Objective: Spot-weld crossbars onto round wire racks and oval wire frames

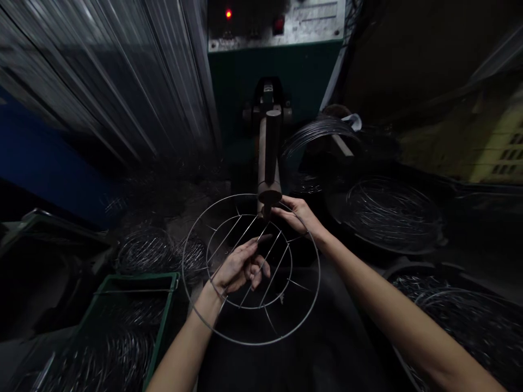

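Observation:
A round wire rack (261,344), made of two rings with parallel crossbars and short spokes, sits beneath the electrode (270,188) of a green spot welder (273,65). My left hand (245,265) reaches over the rack. Its thumb and forefinger pinch one of the crossbars, while the other fingers curl loosely. On the far side, my right hand (300,215) is at the rack's rim, its fingers closed around the wire close to the electrode tip. The electrode partly hides those fingertips and the wire there.
A green crate (174,283) of curved wire pieces stands at lower left, with wire rings (147,247) behind it. Round tubs of wire rings (392,212) and wire parts (461,310) lie right. A wire bundle (322,130) hangs beside the welder. A red lamp (229,14) glows above.

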A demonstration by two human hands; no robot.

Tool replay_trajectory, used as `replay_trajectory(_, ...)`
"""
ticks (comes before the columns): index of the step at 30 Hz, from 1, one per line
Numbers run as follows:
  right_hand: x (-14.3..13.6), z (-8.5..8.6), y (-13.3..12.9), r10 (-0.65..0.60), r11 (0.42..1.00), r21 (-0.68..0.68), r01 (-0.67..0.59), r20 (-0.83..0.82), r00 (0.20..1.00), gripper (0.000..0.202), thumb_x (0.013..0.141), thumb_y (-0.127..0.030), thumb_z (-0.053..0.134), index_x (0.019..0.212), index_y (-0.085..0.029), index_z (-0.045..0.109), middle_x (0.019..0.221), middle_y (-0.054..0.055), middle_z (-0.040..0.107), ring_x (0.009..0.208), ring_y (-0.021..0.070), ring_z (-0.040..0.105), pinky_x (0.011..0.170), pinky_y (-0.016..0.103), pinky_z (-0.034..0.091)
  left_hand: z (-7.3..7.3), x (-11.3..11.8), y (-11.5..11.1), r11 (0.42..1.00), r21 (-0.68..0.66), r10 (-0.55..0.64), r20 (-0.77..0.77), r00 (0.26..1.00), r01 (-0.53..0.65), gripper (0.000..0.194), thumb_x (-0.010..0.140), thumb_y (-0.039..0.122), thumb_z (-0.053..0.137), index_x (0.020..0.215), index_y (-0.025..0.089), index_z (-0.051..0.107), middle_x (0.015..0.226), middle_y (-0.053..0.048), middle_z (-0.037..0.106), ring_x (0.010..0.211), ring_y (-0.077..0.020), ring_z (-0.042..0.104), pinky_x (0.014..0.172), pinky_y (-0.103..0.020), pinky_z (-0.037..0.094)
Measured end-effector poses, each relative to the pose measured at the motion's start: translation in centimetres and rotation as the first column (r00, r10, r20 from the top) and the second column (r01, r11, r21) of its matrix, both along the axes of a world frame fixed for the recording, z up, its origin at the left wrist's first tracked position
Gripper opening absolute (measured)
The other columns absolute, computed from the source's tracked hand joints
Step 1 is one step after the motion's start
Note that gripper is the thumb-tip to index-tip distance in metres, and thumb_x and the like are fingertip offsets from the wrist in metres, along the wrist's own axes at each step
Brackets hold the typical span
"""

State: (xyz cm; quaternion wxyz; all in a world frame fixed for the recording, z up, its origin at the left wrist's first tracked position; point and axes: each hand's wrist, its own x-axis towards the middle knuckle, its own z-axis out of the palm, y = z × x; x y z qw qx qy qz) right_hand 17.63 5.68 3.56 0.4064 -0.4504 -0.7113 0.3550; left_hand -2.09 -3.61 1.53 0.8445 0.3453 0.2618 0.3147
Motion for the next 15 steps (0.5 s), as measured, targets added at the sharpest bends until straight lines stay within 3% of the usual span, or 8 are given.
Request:
replay_trajectory(6, 0.1, 0.0, 0.1, 0.009, 1.0, -0.027, -0.009, -0.011, 1.0, 0.023, 0.076, -0.042, 0.061, 0.082, -0.02, 0.067, 0.075, 0.001, 0.065, 0.077, 0.0207, 0.06, 0.071, 0.031, 0.048, 0.2, 0.1, 0.1, 1.0, -0.011, -0.004, -0.016, 1.0, 0.004, 0.057, 0.093, 0.039, 0.037, 0.142, 0.015, 0.022, 0.067, -0.006, 0.066, 0.038, -0.0098, 0.055, 0.037, -0.016, 0.038)
replay_trajectory(11, -0.4, -0.7, 0.9, 0.007, 0.998, -0.057, -0.009, -0.035, 0.999, 0.025, 0.075, -0.042, 0.062, 0.08, -0.018, 0.067, 0.074, 0.001, 0.065, 0.073, 0.0189, 0.06, 0.07, 0.03, 0.048, 1.2, 0.0, -0.1, 0.999, -0.034, -0.006, -0.035, 0.999, 0.004, 0.056, 0.093, 0.038, 0.038, 0.143, 0.017, 0.022, 0.066, -0.004, 0.064, 0.039, -0.009, 0.055, 0.037, -0.016, 0.04)
replay_trajectory(15, 1.1, -0.2, 0.1, -0.027, 0.999, -0.044, 0.026, -0.026, 0.999, 0.025, 0.076, -0.039, 0.06, 0.086, -0.017, 0.066, 0.08, 0.002, 0.067, 0.076, 0.0182, 0.061, 0.073, 0.03, 0.048, 1.6, 0.2, -0.2, 0.999, -0.016, 0.027, -0.077, 0.997, -0.029, 0.053, 0.092, 0.039, 0.041, 0.138, 0.014, 0.03, 0.065, -0.004, 0.063, 0.039, -0.0084, 0.054, 0.037, -0.015, 0.04)
